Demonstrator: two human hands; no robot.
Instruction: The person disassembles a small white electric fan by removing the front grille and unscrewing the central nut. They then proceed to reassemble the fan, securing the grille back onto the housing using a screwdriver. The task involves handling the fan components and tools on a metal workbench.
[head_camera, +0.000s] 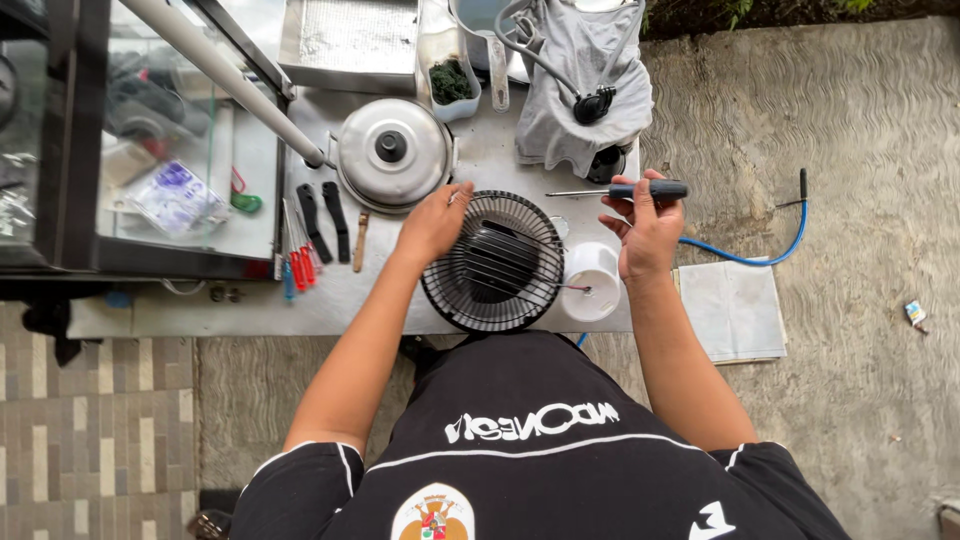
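From the head camera, looking straight down, a small black fan (493, 262) lies face up on the near edge of a grey worktable (380, 295), its round wire grille towards the lens and its white base (590, 282) just beside it on the right. It looks light and easy to shift with one hand; the thin grille wires probably flex and bend if squeezed, so the stiffer outer rim seems the safer place to grip, while the smooth plastic base may slide on the tabletop. The left hand (432, 225) rests on the upper left of that rim, fingers curled over the edge and close together, thumb side hidden, steadying rather than lifting as far as can be told. The right hand (648, 232) hovers above the base, apart from the fan, fingers wrapped round the black handle of a screwdriver (620, 190) whose slim shaft points left above the grille. A lidded metal pot (392, 152) sits just beyond the left hand, and red-handled tools (300, 262) lie further left
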